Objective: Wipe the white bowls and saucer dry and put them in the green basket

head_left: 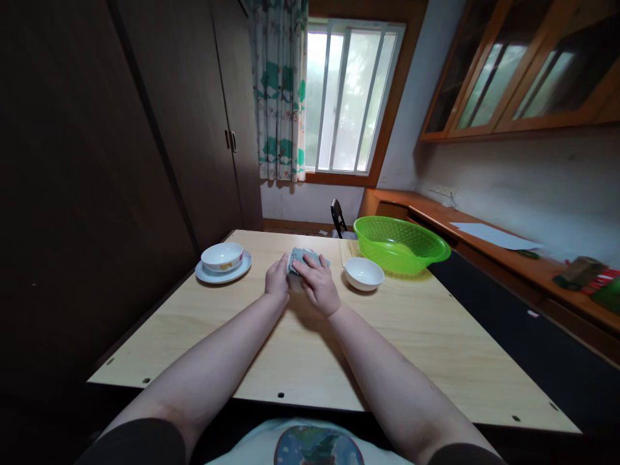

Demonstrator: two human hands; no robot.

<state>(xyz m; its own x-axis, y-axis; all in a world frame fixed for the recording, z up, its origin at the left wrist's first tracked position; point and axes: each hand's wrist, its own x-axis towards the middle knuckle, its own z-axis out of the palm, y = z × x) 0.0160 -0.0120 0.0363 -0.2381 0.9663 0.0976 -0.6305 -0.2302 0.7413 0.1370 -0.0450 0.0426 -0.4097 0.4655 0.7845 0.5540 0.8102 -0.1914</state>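
Note:
Over the middle of the table, my left hand [278, 278] is closed around the side of a whitish dish [295, 283], most of it hidden by the hands and cloth. My right hand [317, 284] presses a grey-blue cloth [300, 257] onto that dish, its fingers bent over the fabric. Whether the dish touches the tabletop, I cannot tell. To the right of the hands sits a plain white bowl [364, 275], upright. At the left, a white bowl with a coloured pattern [222, 256] rests on a pale plate [209, 278].
A large green plastic basket [402, 244] stands at the table's back right corner, near some pale chopsticks [343, 252]. The light wooden table [407, 336] has a dark wardrobe [184, 116] along its left. A desk [489, 239] and a black chair [338, 216] lie beyond.

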